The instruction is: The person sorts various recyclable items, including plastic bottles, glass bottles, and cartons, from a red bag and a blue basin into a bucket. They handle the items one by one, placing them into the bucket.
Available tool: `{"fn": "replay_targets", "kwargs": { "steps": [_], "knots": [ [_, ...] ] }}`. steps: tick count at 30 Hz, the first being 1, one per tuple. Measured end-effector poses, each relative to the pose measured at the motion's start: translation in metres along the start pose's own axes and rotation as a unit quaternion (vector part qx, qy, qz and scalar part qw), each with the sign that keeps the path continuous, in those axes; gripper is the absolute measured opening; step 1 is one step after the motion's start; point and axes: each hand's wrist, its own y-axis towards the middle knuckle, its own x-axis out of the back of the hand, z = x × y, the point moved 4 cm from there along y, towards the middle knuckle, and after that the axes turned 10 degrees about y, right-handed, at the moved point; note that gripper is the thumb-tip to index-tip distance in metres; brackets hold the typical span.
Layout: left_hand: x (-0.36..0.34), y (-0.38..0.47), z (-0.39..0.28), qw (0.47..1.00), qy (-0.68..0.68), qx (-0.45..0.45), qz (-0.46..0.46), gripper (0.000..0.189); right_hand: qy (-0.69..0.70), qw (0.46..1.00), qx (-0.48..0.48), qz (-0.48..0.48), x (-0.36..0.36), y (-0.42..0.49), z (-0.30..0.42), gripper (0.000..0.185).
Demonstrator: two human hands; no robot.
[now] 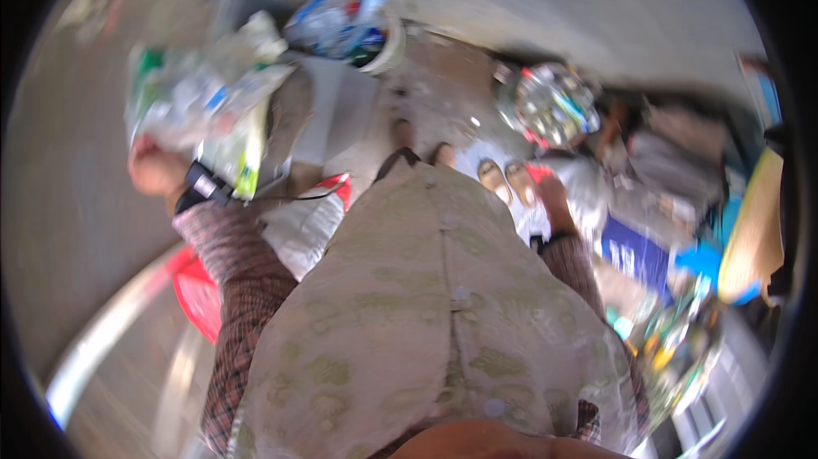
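Note:
My left hand (153,168), a black band at its wrist, is curled at the lower edge of a clear plastic bag (185,107). The bag has green parts and holds crumpled, light-coloured items. Motion blur hides the exact finger positions. My right hand (555,197) hangs low on the other side, its fingers against a red piece (540,173) beside a white sheet or bag (529,219). Blur leaves unclear whether the fingers hold it. Two tan slipper-like shapes (508,182) show against the white. Below my left forearm is a silvery-white sack (303,229) with a red edge.
A white bucket (391,43) full of plastic waste stands near the wall. A clear bag of mixed items (556,107) sits farther right. Grey sacks (671,158), a blue printed box or pack (632,254) and loose bottles crowd the right side. A red container (198,296) is at left.

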Motion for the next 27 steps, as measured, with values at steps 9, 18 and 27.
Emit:
{"fn": "replay_targets", "kwargs": {
  "steps": [9, 18, 27],
  "knots": [
    [0.003, 0.063, 0.199, 0.957, 0.164, 0.181, 0.156, 0.04, 0.372, 0.838, -0.392, -0.07, 0.016, -0.026, 0.065, 0.023],
    [-0.063, -0.058, 0.032, 0.939, 0.339, 0.04, 0.045, 0.069, 0.376, 0.825, -0.412, -0.095, -0.042, -0.007, -0.012, 0.03],
    [-0.171, -0.23, 0.021, 0.795, 0.368, -0.14, 0.462, 0.033, 0.338, 0.831, -0.405, -0.179, 0.016, 0.082, -0.113, 0.04]
  ]
}}
